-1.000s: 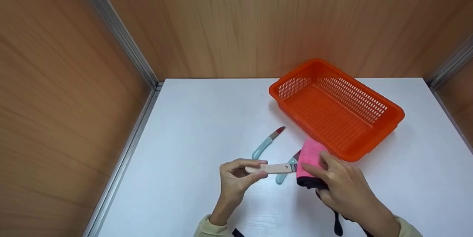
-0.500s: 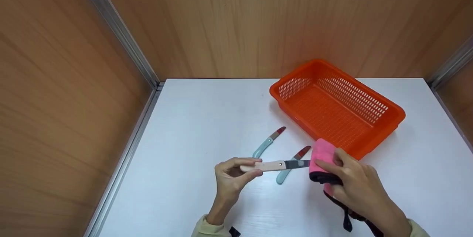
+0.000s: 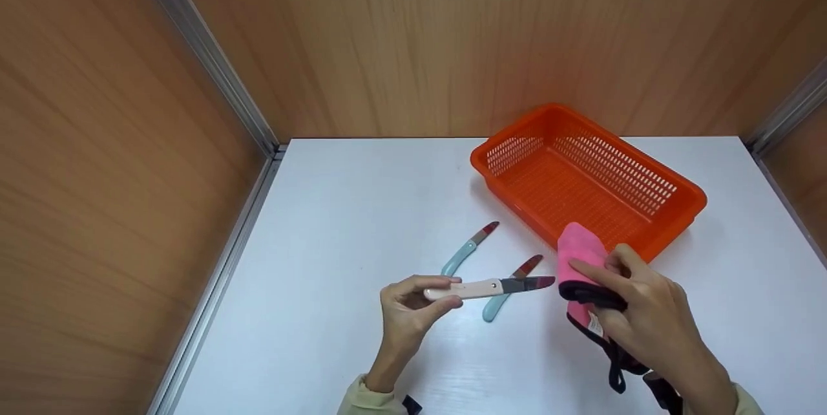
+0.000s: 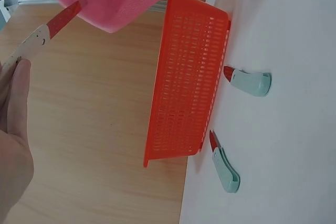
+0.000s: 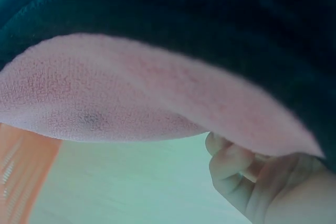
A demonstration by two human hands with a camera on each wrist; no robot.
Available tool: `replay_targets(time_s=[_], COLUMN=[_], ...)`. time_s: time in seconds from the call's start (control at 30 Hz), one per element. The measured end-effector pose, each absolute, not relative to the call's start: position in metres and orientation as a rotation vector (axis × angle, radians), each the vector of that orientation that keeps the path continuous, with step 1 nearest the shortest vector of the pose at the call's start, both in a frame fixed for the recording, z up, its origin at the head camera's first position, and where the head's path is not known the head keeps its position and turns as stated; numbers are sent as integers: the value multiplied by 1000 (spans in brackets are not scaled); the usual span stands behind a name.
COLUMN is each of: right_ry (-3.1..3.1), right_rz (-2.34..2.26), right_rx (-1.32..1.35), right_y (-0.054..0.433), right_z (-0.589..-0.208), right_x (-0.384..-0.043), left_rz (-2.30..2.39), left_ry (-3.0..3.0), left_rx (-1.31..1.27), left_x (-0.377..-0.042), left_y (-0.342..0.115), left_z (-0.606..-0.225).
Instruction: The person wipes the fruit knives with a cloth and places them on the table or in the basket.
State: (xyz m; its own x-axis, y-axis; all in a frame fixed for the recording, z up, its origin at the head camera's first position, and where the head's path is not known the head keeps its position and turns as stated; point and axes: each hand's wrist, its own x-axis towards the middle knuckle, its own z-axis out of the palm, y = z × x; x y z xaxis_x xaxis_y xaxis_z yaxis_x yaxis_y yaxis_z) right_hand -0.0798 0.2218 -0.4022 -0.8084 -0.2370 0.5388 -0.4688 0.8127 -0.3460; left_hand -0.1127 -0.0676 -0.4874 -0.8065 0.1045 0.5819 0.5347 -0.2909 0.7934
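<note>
Between thumb and fingertips, my left hand (image 3: 402, 315) pinches the pale handle of a folding knife (image 3: 477, 289), its blade out and pointing right. The blade's outer part looks red. My right hand (image 3: 652, 318) grips a folded pink cloth (image 3: 577, 253) with black edging, just right of the blade tip. In the left wrist view the cloth (image 4: 113, 3) overlaps the knife's (image 4: 37, 43) tip. The cloth (image 5: 105, 93) shows a dark spot in the right wrist view. Two teal-handled folding knives (image 3: 460, 257) (image 3: 493, 309), blades out and reddish, lie on the table.
An orange perforated basket (image 3: 517, 209) stands angled at the back right of the white table (image 3: 336, 221), its near corner behind the cloth. Wood-grain panels (image 3: 413, 46) rise behind and at both sides. A black strap hangs below my right hand.
My right hand has drawn the cloth rightward and slightly away, off the pale knife's blade, which now shows to its tip. My left hand has barely moved.
</note>
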Motion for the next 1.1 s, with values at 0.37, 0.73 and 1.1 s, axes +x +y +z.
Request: replay_targets(time_s=[0.37,0.73,1.1], right_ry=[-2505,-2690,-2735], right_rz=[638,472,430], right_rx=[663,749,698], right_y=[196,175,181], right_z=[-398,-411,-413], right_x=[-79,-79,-80], left_rz=[-2194,-2301,-2332], left_ry=[-1690,-1598,-1546], left_rx=[-780,-787,-786], left_x=[-112,-111,-112], left_y=[-60,-55,-59], left_z=[-490,-488,-488])
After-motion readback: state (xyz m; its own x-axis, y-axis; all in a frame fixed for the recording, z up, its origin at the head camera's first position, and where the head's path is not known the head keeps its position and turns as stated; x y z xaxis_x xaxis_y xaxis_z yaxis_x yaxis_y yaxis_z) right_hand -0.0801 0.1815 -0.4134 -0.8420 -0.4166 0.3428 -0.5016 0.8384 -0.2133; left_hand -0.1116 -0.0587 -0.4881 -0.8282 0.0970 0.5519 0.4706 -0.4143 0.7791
